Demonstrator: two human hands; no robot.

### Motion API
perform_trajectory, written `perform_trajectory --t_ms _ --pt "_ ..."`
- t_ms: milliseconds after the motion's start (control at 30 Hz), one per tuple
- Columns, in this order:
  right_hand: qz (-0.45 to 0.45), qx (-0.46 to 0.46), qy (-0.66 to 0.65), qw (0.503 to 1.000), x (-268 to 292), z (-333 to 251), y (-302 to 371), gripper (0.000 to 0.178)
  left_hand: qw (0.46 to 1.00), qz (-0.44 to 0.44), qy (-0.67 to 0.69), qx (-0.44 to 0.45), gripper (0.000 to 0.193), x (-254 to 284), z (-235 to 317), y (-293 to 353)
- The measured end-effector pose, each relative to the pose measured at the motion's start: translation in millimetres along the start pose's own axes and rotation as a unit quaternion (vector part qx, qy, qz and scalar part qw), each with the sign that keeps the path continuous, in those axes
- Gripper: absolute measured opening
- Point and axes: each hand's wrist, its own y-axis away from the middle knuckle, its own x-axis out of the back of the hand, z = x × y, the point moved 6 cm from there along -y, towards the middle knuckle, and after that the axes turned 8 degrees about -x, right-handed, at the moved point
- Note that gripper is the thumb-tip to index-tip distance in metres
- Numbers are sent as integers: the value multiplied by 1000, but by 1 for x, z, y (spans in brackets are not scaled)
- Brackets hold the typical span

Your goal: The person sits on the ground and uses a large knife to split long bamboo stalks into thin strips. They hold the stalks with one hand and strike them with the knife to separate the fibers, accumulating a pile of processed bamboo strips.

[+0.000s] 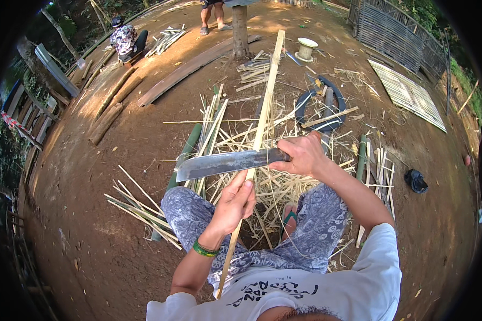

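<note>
My left hand (pixel 234 202) is closed round a long, pale bamboo strip (pixel 269 101), just below the blade. The strip slants from my lap up and away from me. In my right hand (pixel 303 155) is a machete (pixel 219 163) with a broad, dark steel blade, gripped by its handle. Its blade lies crosswise over the strip and points left. Whether the edge bites into the strip, I cannot tell. Thin bamboo shavings (pixel 276 188) are heaped between my knees, partly hidden by my arms and the strip.
Split bamboo strips (pixel 144 208) and a green bamboo pole (pixel 190 147) lie left of me. Beyond the heap are a black tyre (pixel 334 104), a tree trunk (pixel 240 32) and a white spool (pixel 306 49). A black plastic bag (pixel 415 181) sits right. Another person (pixel 126 40) squats far left; another stands beyond.
</note>
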Motion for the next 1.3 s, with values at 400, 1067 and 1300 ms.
perform_trajectory --t_ms 400,1067,1300 --pt "-22 -140 -19 990 3 44 -11 56 999 -6 10 43 53 9 -13 28" --pt "-30 -352 -28 935 -10 165 -45 70 996 -25 46 67 52 35 -31 87" --pt "19 -484 -14 875 -41 233 -9 75 993 87 49 63 52 62 -33 87"
